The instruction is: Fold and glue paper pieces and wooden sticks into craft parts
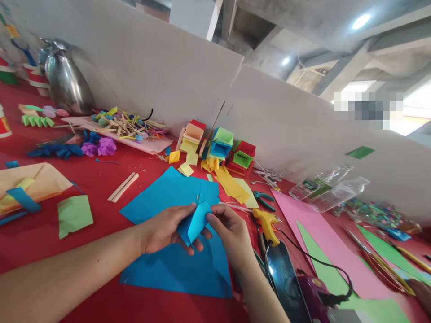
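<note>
A small folded piece of blue paper (198, 223) is held between my two hands, above larger blue sheets (178, 273) on the red table. My left hand (170, 229) supports it from the left and below, thumb at its upper edge and fingertips showing beneath. On the right side, my right hand (232, 229) pinches its edge between thumb and forefinger. Behind the sheets stand folded paper boxes in several colours (220, 143). Yellow paper strips (232, 185) lie just beyond the blue sheets.
Right of my hands are a yellow glue gun (268, 224), pliers (264, 200), a dark phone (286, 278), pink paper (326, 242) and plastic bottles (343, 193). Wooden sticks (124, 187) and a metal jug (67, 80) are at left. Another person's hand (420, 291) shows at far right.
</note>
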A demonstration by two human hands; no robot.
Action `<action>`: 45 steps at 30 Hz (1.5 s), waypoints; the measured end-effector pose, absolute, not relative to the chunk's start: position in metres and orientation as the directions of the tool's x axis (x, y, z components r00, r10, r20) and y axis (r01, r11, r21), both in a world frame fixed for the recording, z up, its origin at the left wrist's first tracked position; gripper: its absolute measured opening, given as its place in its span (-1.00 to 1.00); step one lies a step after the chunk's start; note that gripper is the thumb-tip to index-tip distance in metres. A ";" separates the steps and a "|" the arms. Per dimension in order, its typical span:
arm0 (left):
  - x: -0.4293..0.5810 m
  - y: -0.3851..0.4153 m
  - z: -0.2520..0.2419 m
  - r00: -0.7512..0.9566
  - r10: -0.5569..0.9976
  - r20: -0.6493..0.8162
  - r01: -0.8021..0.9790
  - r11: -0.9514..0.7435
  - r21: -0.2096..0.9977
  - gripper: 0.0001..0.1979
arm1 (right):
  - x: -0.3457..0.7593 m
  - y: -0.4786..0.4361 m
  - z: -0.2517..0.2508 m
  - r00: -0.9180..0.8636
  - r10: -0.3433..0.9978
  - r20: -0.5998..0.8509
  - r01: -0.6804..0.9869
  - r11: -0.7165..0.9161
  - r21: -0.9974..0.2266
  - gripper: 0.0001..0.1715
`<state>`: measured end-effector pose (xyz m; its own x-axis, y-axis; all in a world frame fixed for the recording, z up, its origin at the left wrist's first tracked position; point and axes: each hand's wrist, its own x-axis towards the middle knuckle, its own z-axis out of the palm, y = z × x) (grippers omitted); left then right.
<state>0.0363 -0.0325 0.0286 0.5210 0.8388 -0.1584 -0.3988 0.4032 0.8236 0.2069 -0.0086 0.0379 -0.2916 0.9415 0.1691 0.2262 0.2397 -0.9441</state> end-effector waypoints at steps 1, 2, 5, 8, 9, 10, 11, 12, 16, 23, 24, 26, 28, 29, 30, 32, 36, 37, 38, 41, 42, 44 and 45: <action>0.036 -0.032 0.029 0.512 0.846 -0.148 -0.393 0.384 0.835 -0.54 | 0.207 -0.008 0.038 -0.297 0.942 0.156 0.192 0.218 -0.957 -0.77; 0.036 -0.031 0.029 0.499 0.855 -0.141 -0.385 0.364 0.848 -0.56 | 0.207 -0.008 0.038 -0.304 0.941 0.149 0.156 0.203 -0.967 -0.78; 0.035 -0.030 0.032 0.446 0.880 -0.160 -0.345 0.335 0.877 -0.58 | 0.207 -0.008 0.038 -0.336 0.928 0.159 0.040 0.183 -0.982 -0.81; 0.034 -0.030 0.034 0.407 0.890 -0.205 -0.314 0.348 0.883 -0.58 | 0.209 -0.008 0.037 -0.376 0.907 0.190 -0.059 0.182 -0.982 -0.86; 0.034 -0.030 0.034 0.413 0.886 -0.209 -0.311 0.353 0.883 -0.58 | 0.210 -0.007 0.036 -0.382 0.903 0.198 -0.078 0.182 -0.980 -0.87; 0.033 -0.030 0.034 0.432 0.879 -0.203 -0.307 0.355 0.883 -0.58 | 0.210 -0.007 0.036 -0.382 0.901 0.204 -0.089 0.184 -0.979 -0.88; 0.032 -0.030 0.034 0.459 0.868 -0.188 -0.301 0.351 0.887 -0.58 | 0.211 -0.007 0.035 -0.375 0.904 0.205 -0.093 0.183 -0.979 -0.89; 0.032 -0.031 0.033 0.486 0.857 -0.171 -0.292 0.343 0.893 -0.58 | 0.211 -0.007 0.035 -0.364 0.909 0.204 -0.093 0.182 -0.979 -0.89; 0.032 -0.030 0.031 0.509 0.847 -0.153 -0.263 0.322 0.909 -0.58 | 0.211 -0.007 0.036 -0.351 0.911 0.215 -0.078 0.200 -0.977 -0.90; 0.032 -0.026 0.030 0.439 0.894 -0.090 -0.281 0.232 0.931 -0.65 | 0.214 -0.010 0.043 -0.451 0.858 0.244 -0.015 0.266 -0.964 -0.79; 0.032 -0.026 0.030 0.442 0.893 -0.088 -0.287 0.234 0.929 -0.65 | 0.215 -0.010 0.043 -0.442 0.861 0.251 -0.006 0.277 -0.961 -0.81; 0.031 -0.027 0.031 0.455 0.886 -0.090 -0.289 0.243 0.926 -0.64 | 0.217 -0.007 0.043 -0.425 0.859 0.286 0.002 0.317 -0.949 -0.80; 0.030 -0.028 0.032 0.459 0.885 -0.081 -0.292 0.236 0.927 -0.63 | 0.219 -0.005 0.042 -0.421 0.845 0.329 0.008 0.366 -0.931 -0.77; 0.031 -0.029 0.033 0.457 0.886 -0.075 -0.296 0.231 0.927 -0.63 | 0.219 -0.004 0.042 -0.424 0.839 0.341 0.014 0.383 -0.924 -0.76; 0.031 -0.029 0.033 0.452 0.889 -0.074 -0.301 0.231 0.925 -0.63 | 0.220 -0.004 0.042 -0.428 0.835 0.346 0.020 0.391 -0.920 -0.75; 0.032 -0.030 0.034 0.438 0.895 -0.089 -0.306 0.241 0.921 -0.63 | 0.219 -0.004 0.042 -0.439 0.831 0.342 0.024 0.392 -0.920 -0.73; 0.034 -0.030 0.035 0.390 0.913 -0.122 -0.294 0.249 0.923 -0.63 | 0.217 -0.006 0.043 -0.442 0.831 0.337 0.055 0.400 -0.915 -0.74; 0.034 -0.030 0.036 0.374 0.918 -0.134 -0.286 0.252 0.925 -0.63 | 0.216 -0.007 0.043 -0.437 0.835 0.335 0.069 0.403 -0.913 -0.74; 0.034 -0.029 0.037 0.358 0.922 -0.148 -0.281 0.257 0.925 -0.63 | 0.216 -0.007 0.043 -0.431 0.839 0.333 0.082 0.404 -0.911 -0.74; 0.033 -0.029 0.039 0.362 0.915 -0.176 -0.292 0.291 0.911 -0.61 | 0.214 -0.007 0.042 -0.418 0.843 0.338 0.096 0.411 -0.907 -0.76; 0.033 -0.029 0.039 0.379 0.908 -0.176 -0.299 0.300 0.906 -0.61 | 0.214 -0.007 0.041 -0.412 0.843 0.345 0.091 0.415 -0.905 -0.77; 0.034 -0.029 0.038 0.396 0.902 -0.171 -0.295 0.302 0.906 -0.60 | 0.213 -0.007 0.039 -0.396 0.845 0.359 0.077 0.420 -0.904 -0.76; 0.035 -0.030 0.036 0.387 0.906 -0.170 -0.277 0.290 0.916 -0.59 | 0.212 -0.007 0.039 -0.388 0.846 0.365 0.067 0.421 -0.905 -0.77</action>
<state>0.0347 -0.0297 0.0363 0.3874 0.9061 -0.1699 -0.2767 0.2901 0.9161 0.2121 -0.0072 0.0389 -0.3878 0.8465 0.3648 0.0667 0.4206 -0.9048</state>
